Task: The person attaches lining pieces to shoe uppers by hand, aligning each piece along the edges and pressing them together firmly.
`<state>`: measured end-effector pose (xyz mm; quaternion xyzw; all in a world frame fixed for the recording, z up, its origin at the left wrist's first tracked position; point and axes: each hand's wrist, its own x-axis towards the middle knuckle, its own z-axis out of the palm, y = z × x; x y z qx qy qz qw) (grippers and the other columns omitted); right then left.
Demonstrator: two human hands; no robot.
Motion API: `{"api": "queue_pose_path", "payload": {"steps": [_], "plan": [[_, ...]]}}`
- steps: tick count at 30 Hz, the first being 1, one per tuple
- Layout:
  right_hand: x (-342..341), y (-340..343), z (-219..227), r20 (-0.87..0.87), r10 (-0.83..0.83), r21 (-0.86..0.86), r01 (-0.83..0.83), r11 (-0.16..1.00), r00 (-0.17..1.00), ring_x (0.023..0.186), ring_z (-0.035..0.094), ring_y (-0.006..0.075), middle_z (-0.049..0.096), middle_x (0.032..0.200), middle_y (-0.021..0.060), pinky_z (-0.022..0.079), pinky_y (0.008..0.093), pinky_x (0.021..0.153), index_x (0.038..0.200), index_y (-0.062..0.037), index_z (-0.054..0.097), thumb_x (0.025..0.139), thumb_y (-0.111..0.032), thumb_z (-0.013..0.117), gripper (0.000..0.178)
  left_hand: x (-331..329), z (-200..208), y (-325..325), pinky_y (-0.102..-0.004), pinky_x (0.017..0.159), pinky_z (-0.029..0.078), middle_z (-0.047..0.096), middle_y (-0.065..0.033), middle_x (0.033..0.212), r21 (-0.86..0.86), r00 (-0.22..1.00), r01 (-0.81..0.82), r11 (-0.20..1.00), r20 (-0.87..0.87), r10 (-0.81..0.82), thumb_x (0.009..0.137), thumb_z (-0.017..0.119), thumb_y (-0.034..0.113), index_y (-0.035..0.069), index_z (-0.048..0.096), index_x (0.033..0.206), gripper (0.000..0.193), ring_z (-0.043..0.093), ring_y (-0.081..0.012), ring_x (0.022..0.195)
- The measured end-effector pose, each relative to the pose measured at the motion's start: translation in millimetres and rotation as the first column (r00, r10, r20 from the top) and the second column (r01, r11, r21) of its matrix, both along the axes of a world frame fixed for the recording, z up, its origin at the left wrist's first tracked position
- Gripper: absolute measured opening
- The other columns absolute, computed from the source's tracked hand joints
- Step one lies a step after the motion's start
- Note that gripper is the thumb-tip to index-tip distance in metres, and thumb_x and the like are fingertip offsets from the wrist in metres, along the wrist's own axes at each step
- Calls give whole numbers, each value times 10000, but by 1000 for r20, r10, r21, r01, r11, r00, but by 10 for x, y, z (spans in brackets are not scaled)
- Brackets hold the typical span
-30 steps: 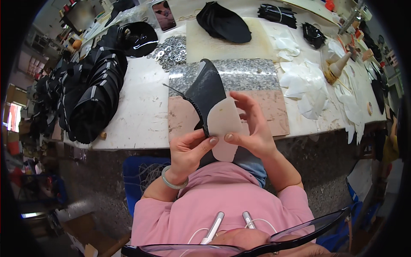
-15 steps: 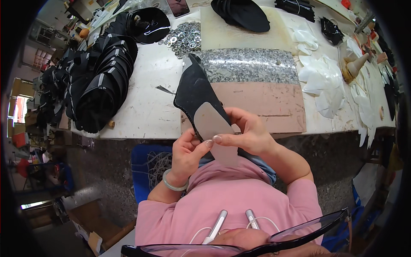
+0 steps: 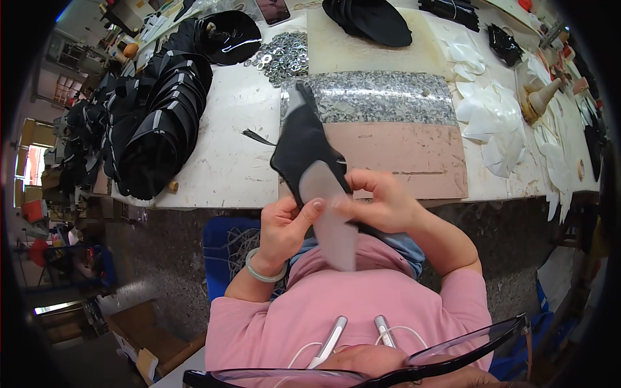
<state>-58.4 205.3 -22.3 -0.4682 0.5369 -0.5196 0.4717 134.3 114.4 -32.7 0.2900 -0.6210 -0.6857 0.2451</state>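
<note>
In front of me, over the table's near edge, I hold a black shoe upper [image 3: 304, 139], its narrow end pointing away. A pale, translucent shaped sheet [image 3: 336, 242] lies against its near part and hangs toward my body. My left hand [image 3: 284, 226] is closed on the left edge of the upper, thumb on the pale sheet. On the opposite side my right hand [image 3: 385, 207] pinches the upper and sheet, its thumb smeared by motion. The fingers under the upper are partly hidden. A dark strap-like tab sticks out at the upper's left.
Stacked black uppers [image 3: 155, 136] fill the table's left. Metal washers [image 3: 281, 58] lie piled beyond, near a phone [image 3: 273, 10]. A speckled stone slab [image 3: 381, 97] and pinkish board [image 3: 401, 158] occupy the middle. White sheet pieces [image 3: 488, 119] lie right. A blue bin [image 3: 217, 249] stands below.
The pale sheet's lower end has come closer to my body. The black upper has turned slightly and shifted a little nearer; my right thumb has moved along the sheet.
</note>
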Motion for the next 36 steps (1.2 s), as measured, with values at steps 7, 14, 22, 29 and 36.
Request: {"api": "queue_pose_path", "payload": {"steps": [7,14,22,29,36], "plan": [[56,-49,78,-264,-196,-263,125,957,945,416,333,153,386,478,112,301,326,403,576,1,503,852,-211,657,381,-66,80,-14,-200,646,466,659,-43,841,183,993,117,976,-32,-113,908,620,99,-45,649,925,149,569,-54,749],[54,-28,118,-359,-301,-400,146,905,883,428,431,247,459,507,124,337,344,419,590,-14,533,816,-185,687,323,-151,45,-1,-187,620,451,655,-21,860,187,972,235,954,-77,-224,911,603,72,-53,646,969,145,573,-52,765],[-13,-31,-47,-462,-429,-523,152,838,776,543,474,276,521,639,107,367,344,493,745,-23,598,797,-232,722,248,-366,35,131,-172,536,415,649,-4,769,-61,989,14,998,-148,-23,912,610,95,-55,668,897,162,543,-24,682],[-100,176,95,-393,-359,-342,228,912,846,690,608,297,603,764,140,478,369,621,883,3,583,682,-334,818,457,-599,132,126,-201,450,372,597,33,636,-180,996,-24,983,-91,8,925,616,197,-35,647,768,282,477,-7,568],[-211,661,-129,-365,-429,-63,438,897,826,661,606,187,624,756,117,490,324,624,898,6,605,629,-273,863,467,-786,-55,109,-264,559,423,611,-77,672,15,850,487,873,223,-478,956,535,376,-61,670,816,478,526,-76,649]]}}
